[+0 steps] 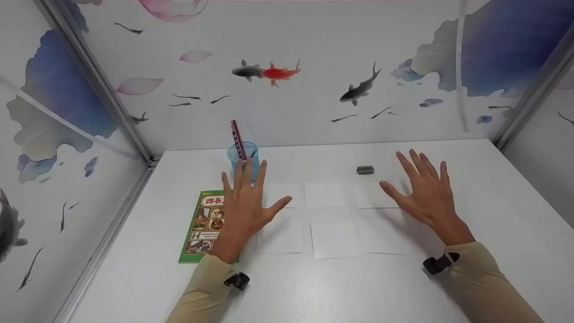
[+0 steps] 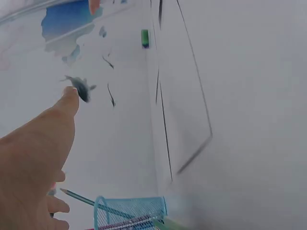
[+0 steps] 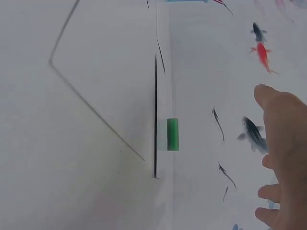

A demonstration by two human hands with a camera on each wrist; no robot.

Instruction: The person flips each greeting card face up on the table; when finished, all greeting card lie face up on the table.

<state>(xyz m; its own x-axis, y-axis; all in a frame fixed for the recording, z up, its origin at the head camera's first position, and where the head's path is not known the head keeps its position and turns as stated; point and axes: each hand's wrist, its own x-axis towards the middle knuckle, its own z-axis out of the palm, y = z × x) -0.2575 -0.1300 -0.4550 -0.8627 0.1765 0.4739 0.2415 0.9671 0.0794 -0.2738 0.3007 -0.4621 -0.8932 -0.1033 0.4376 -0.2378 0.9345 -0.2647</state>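
Observation:
My left hand [image 1: 245,204] is held with fingers spread over the white table, overlapping a green-edged book [image 1: 197,231] and the front of a blue mesh pen cup [image 1: 233,155] in the head view. Nothing is in its grip. On the other side my right hand [image 1: 426,195], also spread and holding nothing, hovers at the right end of several white paper sheets [image 1: 336,240] laid in two rows. A small green block [image 1: 365,170] lies behind the sheets, nearer the right hand; it shows bright green in the right wrist view.
Pencils [image 1: 239,141] stand in the cup; one pencil [image 2: 79,196] leans out in the left wrist view. White panels printed with fish [image 1: 360,89] and lotus leaves close off the table's back and sides. A metal post [image 1: 98,80] runs along the left corner.

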